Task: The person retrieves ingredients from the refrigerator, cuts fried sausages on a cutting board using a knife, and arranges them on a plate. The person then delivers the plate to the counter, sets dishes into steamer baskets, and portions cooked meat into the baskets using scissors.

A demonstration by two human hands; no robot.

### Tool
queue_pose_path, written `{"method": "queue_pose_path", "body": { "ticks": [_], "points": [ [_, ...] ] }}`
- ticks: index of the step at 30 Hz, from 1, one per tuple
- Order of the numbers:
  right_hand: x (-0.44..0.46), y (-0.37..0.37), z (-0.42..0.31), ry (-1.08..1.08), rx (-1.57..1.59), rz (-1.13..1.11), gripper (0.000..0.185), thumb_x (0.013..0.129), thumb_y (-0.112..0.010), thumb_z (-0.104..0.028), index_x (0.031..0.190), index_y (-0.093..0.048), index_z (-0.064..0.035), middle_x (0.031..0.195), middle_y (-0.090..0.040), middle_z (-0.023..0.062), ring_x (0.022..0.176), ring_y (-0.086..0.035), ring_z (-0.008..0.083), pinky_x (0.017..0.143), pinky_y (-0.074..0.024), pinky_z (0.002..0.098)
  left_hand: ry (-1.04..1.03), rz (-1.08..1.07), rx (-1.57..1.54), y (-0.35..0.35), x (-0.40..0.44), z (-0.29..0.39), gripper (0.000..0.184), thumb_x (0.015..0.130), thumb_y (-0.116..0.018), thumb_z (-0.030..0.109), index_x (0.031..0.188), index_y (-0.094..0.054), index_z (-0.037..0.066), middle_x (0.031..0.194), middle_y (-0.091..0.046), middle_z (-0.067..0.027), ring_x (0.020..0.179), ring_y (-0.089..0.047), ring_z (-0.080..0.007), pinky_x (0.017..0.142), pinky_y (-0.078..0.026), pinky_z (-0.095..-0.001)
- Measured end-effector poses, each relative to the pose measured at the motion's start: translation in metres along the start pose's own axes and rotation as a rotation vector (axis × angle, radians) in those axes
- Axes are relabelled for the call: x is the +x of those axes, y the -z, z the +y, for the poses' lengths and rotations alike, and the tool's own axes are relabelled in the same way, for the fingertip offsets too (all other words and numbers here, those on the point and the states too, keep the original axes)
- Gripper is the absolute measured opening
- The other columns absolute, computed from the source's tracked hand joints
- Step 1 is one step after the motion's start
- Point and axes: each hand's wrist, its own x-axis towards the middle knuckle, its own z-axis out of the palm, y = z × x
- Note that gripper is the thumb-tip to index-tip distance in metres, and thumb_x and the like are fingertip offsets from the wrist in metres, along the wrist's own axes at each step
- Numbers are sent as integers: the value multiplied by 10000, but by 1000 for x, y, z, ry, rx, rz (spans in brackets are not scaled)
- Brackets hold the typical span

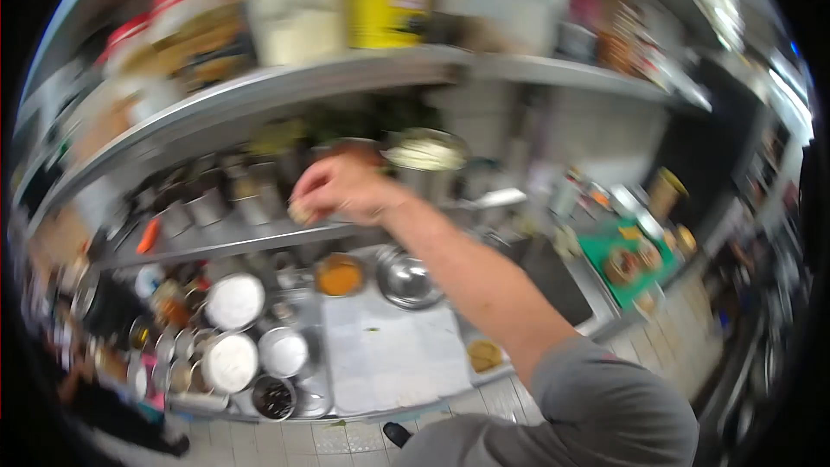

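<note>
My right hand (341, 188) is stretched forward over the edge of the middle metal shelf (233, 238). Its fingers are pinched together on a small pale piece (300, 211), too blurred to name. Just behind the hand stands a metal pot (425, 160) with something whitish at its top. Left of the hand, several metal containers (207, 206) line the shelf, with an orange object (149, 234) near its edge. Below the arm are a steel bowl (406, 278) and a bowl of orange powder or sauce (340, 276). My left hand is out of view.
An upper shelf (285, 78) holds tubs and a yellow tin (389, 0). On the counter are a white board (393, 355), several white-filled containers (232, 363) and a pot of dark contents (274, 398). A green cutting board (627, 259) lies right. Another person (108, 406) stands far left.
</note>
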Motion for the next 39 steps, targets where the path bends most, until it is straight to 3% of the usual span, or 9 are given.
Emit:
{"method": "queue_pose_path", "body": {
  "ticks": [6, 10, 14, 17, 20, 22, 28, 29, 39],
  "points": [
    [-367, 79, 115, -173, 374, 74, 111, 867, -693, 32, 975, -667, 24, 873, -683, 102, 790, -667, 193, 717, -554, 323, -113, -140, 56, -98, -7, 17, 373, 1031, -608, 348, 1340, -624, 140, 1120, -622, -58, 924, -643, -270, 674, -569, -438],
    [-708, 127, 215, -197, 563, 511, 83, 956, -660, -21, 1030, -681, 11, 942, -698, 83, 873, -685, 176, 824, -584, 323, -93, -275, 370, -198, -44, 31, 422, 999, -660, 343, 1361, -600, 136, 1133, -651, -79, 933, -663, -277, 712, -567, -450],
    [-940, 114, 160, -506, 560, 1502, 117, 891, -748, 24, 988, -684, 17, 917, -717, 128, 843, -731, 238, 801, -631, 357, -128, -495, 779, -303, -94, 53, 414, 965, -692, 307, 1312, -628, 91, 999, -682, -88, 849, -677, -246, 683, -567, -405],
    [-1016, 165, 109, -348, 297, 1559, 85, 914, -699, 9, 995, -674, 13, 903, -708, 100, 798, -694, 209, 756, -577, 329, -225, -703, 1097, -380, -98, 84, 408, 940, -716, 281, 1275, -650, 56, 899, -706, -95, 786, -687, -222, 662, -568, -371],
    [-984, 247, 29, -327, -190, 1607, 109, 890, -714, -12, 993, -691, 11, 881, -714, 78, 800, -685, 173, 738, -564, 298, -667, -856, 1274, -450, -135, 142, 424, 954, -710, 287, 1272, -658, 11, 840, -734, -109, 788, -711, -209, 702, -576, -345],
    [-930, 295, -25, -273, -444, 1601, 52, 867, -732, -47, 893, -728, -1, 819, -715, 39, 772, -676, 124, 703, -553, 307, -459, -843, 1269, -500, -144, 185, 474, 963, -719, 292, 1286, -643, -47, 896, -762, -111, 817, -720, -202, 757, -570, -333],
    [-824, 477, -6, -432, -1139, 1366, 105, 840, -714, -115, 918, -760, -64, 912, -757, 163, 854, -733, 334, 778, -581, 420, -730, -742, 1044, -619, -280, 271, 415, 969, -718, 195, 1328, -637, 4, 883, -752, -63, 792, -694, -151, 745, -552, -298],
    [-820, 506, 21, -458, -1127, 1350, 105, 840, -714, -115, 918, -760, -64, 912, -757, 163, 854, -733, 334, 778, -581, 420, -1003, -597, 1141, -637, -303, 284, 404, 977, -709, 168, 1340, -631, 10, 880, -739, -50, 792, -683, -137, 735, -548, -286],
    [-824, 576, 78, -707, -1041, 1032, 97, 822, -764, -94, 906, -778, -48, 850, -761, 145, 791, -738, 289, 746, -588, 385, -908, -828, 536, -833, -325, 342, 392, 989, -654, 40, 1371, -588, -20, 1269, -701, -144, 1119, -686, -189, 987, -529, -309]
  ]
}}
